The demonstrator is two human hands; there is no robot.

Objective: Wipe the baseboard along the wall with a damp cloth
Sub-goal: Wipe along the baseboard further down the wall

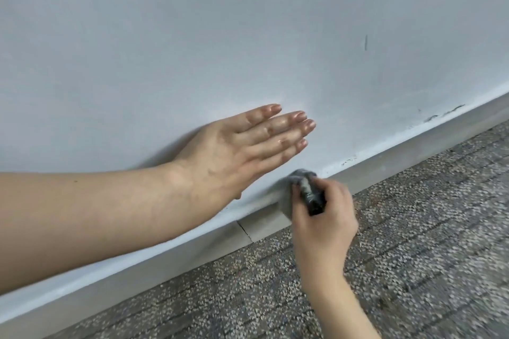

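A grey baseboard [399, 157] runs diagonally along the foot of the white wall, from lower left to upper right. My right hand [325, 217] is shut on a bunched grey cloth [305, 186] and presses it against the baseboard's top edge near the middle of the view. My left hand [242, 146] lies flat on the wall just above and left of the cloth, fingers straight and together, holding nothing. A joint line in the baseboard [245, 230] shows just left of my right hand.
The white wall [220, 36] fills the upper view, with dark scuff marks [443, 114] just above the baseboard at the right. Speckled grey carpet [413, 256] covers the floor below the baseboard.
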